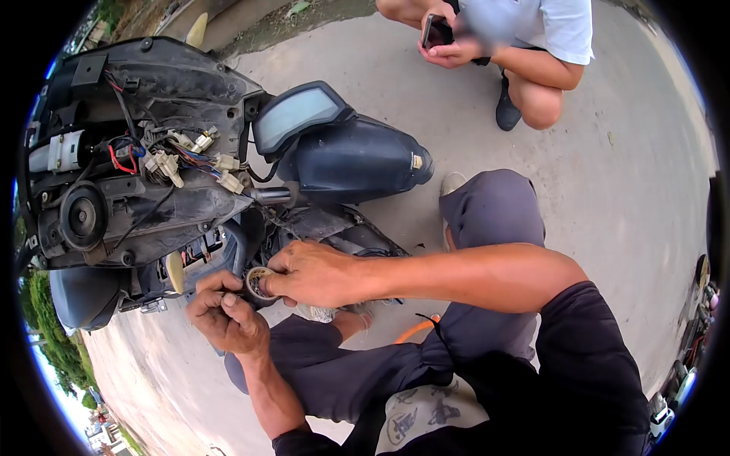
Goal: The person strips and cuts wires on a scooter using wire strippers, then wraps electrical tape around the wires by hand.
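My right hand [323, 275] grips a small roll of tape [261, 286], which has a pale inner ring and a dark outer side. Just left of the roll is my left hand [228, 315], palm up with its fingers curled and thumb pressed in; whatever lies between them is too small to name. Both hands are close together below the scooter's opened front [175, 220]. Bundled wires with white connectors [163, 166] lie exposed there, above a round black horn [82, 216].
A black mudguard [350, 159] and a display panel [300, 118] extend rightward from the scooter. Another person [532, 68] squats at the upper right, holding a phone [437, 32]. An orange hose-like object [414, 330] lies between my legs. Concrete ground [608, 190] surrounds us.
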Demonstrator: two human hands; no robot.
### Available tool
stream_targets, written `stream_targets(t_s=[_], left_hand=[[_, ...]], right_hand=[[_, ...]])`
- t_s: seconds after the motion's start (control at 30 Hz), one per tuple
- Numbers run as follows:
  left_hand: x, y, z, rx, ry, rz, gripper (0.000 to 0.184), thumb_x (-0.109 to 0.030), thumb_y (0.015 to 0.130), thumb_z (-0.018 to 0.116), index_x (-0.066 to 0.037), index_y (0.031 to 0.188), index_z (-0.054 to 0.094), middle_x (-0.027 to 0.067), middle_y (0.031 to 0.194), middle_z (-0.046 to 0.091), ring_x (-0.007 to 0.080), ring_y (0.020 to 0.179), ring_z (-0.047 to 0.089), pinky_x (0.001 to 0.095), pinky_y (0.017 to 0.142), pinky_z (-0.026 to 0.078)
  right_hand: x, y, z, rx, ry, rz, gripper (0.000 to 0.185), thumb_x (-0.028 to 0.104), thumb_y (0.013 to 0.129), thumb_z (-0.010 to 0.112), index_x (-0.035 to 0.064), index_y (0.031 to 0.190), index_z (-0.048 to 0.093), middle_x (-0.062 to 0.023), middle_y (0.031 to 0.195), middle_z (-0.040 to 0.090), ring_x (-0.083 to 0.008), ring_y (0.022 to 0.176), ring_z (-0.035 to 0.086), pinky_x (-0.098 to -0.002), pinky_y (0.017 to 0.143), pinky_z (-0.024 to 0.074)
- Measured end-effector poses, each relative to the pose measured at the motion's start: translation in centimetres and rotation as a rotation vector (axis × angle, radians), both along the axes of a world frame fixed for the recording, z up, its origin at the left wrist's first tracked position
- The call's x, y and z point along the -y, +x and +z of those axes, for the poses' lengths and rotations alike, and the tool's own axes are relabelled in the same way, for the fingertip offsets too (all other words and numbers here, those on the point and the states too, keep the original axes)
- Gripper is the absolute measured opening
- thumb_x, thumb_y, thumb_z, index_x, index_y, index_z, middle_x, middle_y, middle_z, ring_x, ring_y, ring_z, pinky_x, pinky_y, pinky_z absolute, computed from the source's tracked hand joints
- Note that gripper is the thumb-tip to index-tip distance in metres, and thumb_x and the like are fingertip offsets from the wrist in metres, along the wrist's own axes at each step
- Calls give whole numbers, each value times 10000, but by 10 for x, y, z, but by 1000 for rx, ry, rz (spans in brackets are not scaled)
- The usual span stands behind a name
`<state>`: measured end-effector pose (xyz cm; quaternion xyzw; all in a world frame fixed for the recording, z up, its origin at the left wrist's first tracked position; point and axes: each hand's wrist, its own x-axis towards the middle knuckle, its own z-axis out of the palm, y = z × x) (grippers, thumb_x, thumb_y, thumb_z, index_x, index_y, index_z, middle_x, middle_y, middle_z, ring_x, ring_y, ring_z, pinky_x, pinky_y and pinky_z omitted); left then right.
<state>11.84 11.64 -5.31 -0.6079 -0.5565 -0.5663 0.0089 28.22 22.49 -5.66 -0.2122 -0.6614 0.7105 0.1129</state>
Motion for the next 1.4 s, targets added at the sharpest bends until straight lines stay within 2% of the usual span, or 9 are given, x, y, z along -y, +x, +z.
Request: stream_targets(t_s=[0.1, 0.13, 0.23, 0.3, 0.53, 0.93, 1.03, 1.17, 1.4], left_hand=[[-5, -4, -5, 48, 13, -61, 227, -187, 1102, 572, -35, 1089, 404, 166, 937, 621, 164, 802, 546, 308, 785, 492], [-7, 0, -5, 88, 12, -75, 216, -173, 1102, 570, -34, 1093, 404, 166, 939, 624, 160, 806, 551, 305, 782, 493], [-3, 6, 6, 77, -60, -57, 184, -158, 1106, 559, -43, 1121, 417, 148, 951, 636, 136, 807, 547, 280, 750, 487], [-3, 6, 4, 20, -113, -36, 165, -69, 1072, 580, -39, 1121, 426, 149, 965, 658, 134, 799, 557, 278, 744, 482], [-3, 7, 2, -65, -50, -43, 183, -82, 1043, 628, -24, 1092, 461, 161, 912, 695, 180, 706, 648, 316, 640, 553], [18, 10, 40, 183, -408, -152, 210, -1, 959, 711, -3, 1088, 545, 125, 1089, 718, 155, 885, 691, 325, 829, 574], [17, 8, 31, 220, -318, -112, 143, 20, 982, 708, -7, 1045, 582, 102, 1068, 756, 114, 885, 674, 282, 816, 552], [15, 9, 32, 152, -208, -42, 143, 28, 982, 697, 5, 1056, 577, 124, 1062, 735, 176, 805, 683, 309, 745, 558], [-9, 14, 50, 154, -13, 18, 116, 14, 1005, 690, -9, 1058, 590, 100, 1127, 689, 135, 879, 657, 284, 778, 544]], right_hand=[[-2, 1, 3, 16, 130, 0, 558, 474, 1020, 584, -58, 932, 730, -181, 745, 714, -253, 708, 676, -416, 716, 534], [-2, 4, 3, -42, 123, -28, 588, 499, 1037, 579, -70, 1094, 718, -188, 853, 750, -274, 731, 683, -429, 726, 538], [0, 6, 15, -97, -10, -102, 488, 406, 1034, 613, -53, 1177, 699, -162, 938, 747, -236, 769, 699, -399, 751, 550], [1, 11, 31, -26, -69, -63, 460, 336, 1045, 624, -53, 1289, 648, -91, 912, 694, -130, 728, 661, -315, 667, 533], [6, 14, 22, -14, -28, -78, 345, 256, 1098, 597, -19, 1301, 644, 7, 824, 597, -88, 703, 610, -256, 626, 498], [-4, 8, 8, -39, -8, -151, 261, 209, 1086, 604, 1, 1198, 715, 24, 799, 614, -57, 631, 564, -236, 581, 478], [-7, 6, 10, -60, -60, -115, 273, 240, 1078, 623, 9, 1186, 719, 27, 813, 622, -60, 640, 564, -235, 597, 476], [-9, 3, 10, -114, -91, -113, 317, 330, 1058, 665, 39, 1175, 715, 26, 846, 640, -59, 679, 574, -243, 620, 481], [-9, 2, 40, -322, -68, -124, 472, 329, 1068, 654, 15, 1409, 564, -52, 1054, 666, -104, 788, 631, -278, 699, 531]])
